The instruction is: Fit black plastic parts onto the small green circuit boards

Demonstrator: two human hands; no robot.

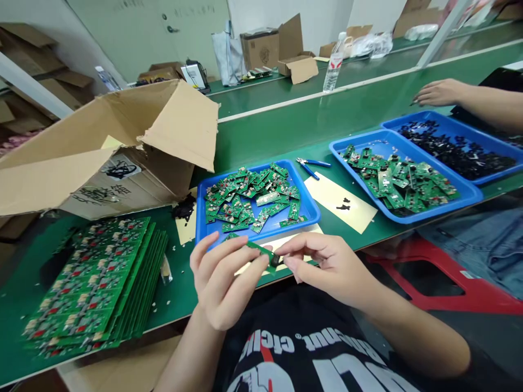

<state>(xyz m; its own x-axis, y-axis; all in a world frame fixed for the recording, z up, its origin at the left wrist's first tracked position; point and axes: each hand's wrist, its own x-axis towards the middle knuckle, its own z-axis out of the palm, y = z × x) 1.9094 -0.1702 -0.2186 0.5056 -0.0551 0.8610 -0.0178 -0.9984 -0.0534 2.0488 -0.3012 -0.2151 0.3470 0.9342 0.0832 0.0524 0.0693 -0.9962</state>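
Between my two hands, in front of my chest, is a small green circuit board (259, 248). My left hand (229, 275) grips it along its length between thumb and fingers. At the board's right end sits a small black part (275, 261), which the fingertips of my right hand (321, 261) pinch. Just beyond my hands stands a blue tray (312, 209) with many small green circuit boards (241, 198) piled in it. Partly under my hands and the tray lies a yellowish sheet of paper (314, 231).
At left are a stack of circuit board panels (93, 277) and an open cardboard box (134, 169). Blue-handled cutters (312, 163) lie near paper with black bits (345, 204). Farther right, one blue tray (408, 218) holds boards, another (433, 115) black parts, near a co-worker's hand (443, 92).
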